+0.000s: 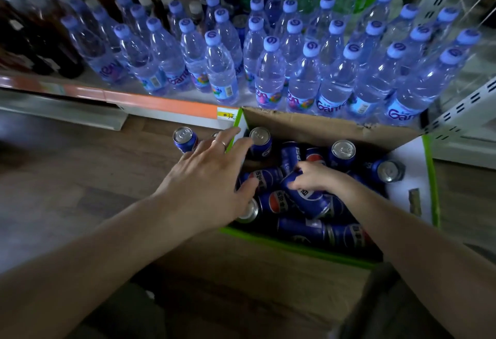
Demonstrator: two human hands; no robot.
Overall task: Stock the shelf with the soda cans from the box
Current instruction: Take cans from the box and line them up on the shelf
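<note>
An open cardboard box point(316, 124) with green edges sits on the floor against the shelf and holds several blue soda cans, most lying on their sides, a few upright. My right hand point(316, 179) reaches into the box, fingers curled around a tilted blue soda can point(306, 196). My left hand point(206, 180) hovers over the box's left edge, palm down, fingers spread, holding nothing. One blue can point(185, 138) stands upright on the floor just left of the box, beyond my left fingers.
The low shelf point(161, 105) with an orange price strip is packed with clear water bottles point(271, 75). Dark bottles stand at the far left, cola and green bottles behind. A white perforated upright point(461, 113) rises at right. Wooden floor lies at left.
</note>
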